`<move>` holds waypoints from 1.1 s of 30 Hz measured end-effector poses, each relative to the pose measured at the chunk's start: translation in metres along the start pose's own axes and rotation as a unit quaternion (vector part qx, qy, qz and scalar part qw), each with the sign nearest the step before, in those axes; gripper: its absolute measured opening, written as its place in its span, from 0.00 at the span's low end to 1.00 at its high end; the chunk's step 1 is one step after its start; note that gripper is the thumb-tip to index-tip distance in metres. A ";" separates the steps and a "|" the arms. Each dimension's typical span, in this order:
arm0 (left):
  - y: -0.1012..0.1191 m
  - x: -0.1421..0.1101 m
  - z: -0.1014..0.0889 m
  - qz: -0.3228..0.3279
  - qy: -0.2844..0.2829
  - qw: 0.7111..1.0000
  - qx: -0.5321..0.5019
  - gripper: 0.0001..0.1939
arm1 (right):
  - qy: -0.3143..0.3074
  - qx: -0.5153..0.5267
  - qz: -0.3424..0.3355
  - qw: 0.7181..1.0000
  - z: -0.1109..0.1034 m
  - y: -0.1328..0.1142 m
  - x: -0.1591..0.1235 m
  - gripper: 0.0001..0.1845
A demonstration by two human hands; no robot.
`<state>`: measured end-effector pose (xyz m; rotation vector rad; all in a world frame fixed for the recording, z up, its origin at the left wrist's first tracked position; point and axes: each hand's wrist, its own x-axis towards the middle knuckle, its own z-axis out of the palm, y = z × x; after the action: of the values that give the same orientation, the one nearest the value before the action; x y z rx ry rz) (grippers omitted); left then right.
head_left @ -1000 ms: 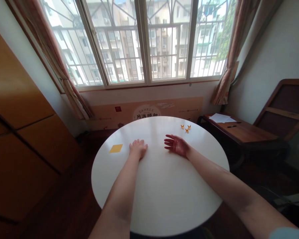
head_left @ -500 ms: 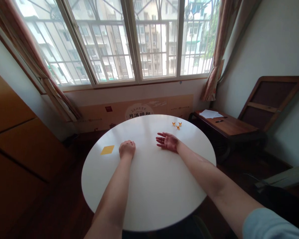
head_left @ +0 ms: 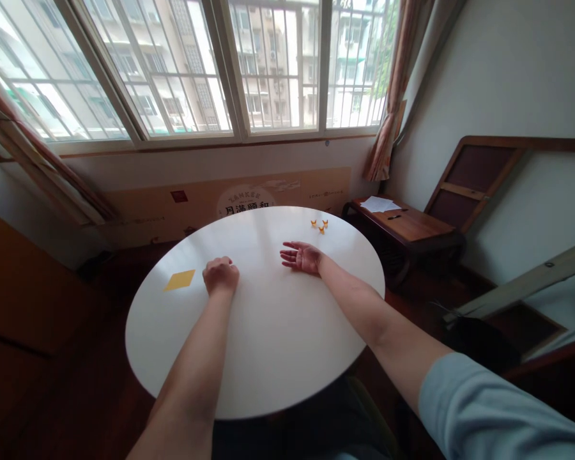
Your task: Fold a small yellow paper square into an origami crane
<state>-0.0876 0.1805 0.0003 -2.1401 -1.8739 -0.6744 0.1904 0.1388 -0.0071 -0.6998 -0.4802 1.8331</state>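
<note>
My left hand rests on the white round table, curled into a fist with its back towards me. Whatever the fist may enclose is hidden. To its left lies a flat yellow square of paper or card, not touched by it. My right hand lies palm up on the tabletop, fingers stretched out to the left, with nothing on the palm. Beyond it, near the far right edge, sit three small amber pieces with upturned tips, grouped close together and apart from the hand.
On the right, a low wooden table holds white papers and a dark pen-like object. A printed cardboard panel stands behind the round table, below a barred window. A wooden cabinet is at the left.
The view has shifted, so the table and hands appear farther left and slightly higher. Both hands keep their pose and place on the table; the yellow square and amber pieces have not moved.
</note>
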 end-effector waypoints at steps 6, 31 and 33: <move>0.003 -0.001 -0.001 0.031 0.029 0.999 -0.007 0.16 | 0.003 0.001 -0.007 1.000 0.001 -0.001 0.000 0.19; 0.085 -0.087 -0.046 0.395 -0.001 0.909 -0.130 0.27 | -0.026 0.012 -0.005 1.000 0.000 -0.010 -0.001 0.30; 0.107 -0.115 -0.058 0.438 -0.007 0.882 -0.174 0.28 | -0.027 0.020 -0.008 0.999 -0.001 -0.010 0.000 0.28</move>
<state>-0.0038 0.0358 0.0111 -2.8409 -0.6138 -0.7864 0.1987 0.1421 -0.0017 -0.6181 -0.4812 1.8447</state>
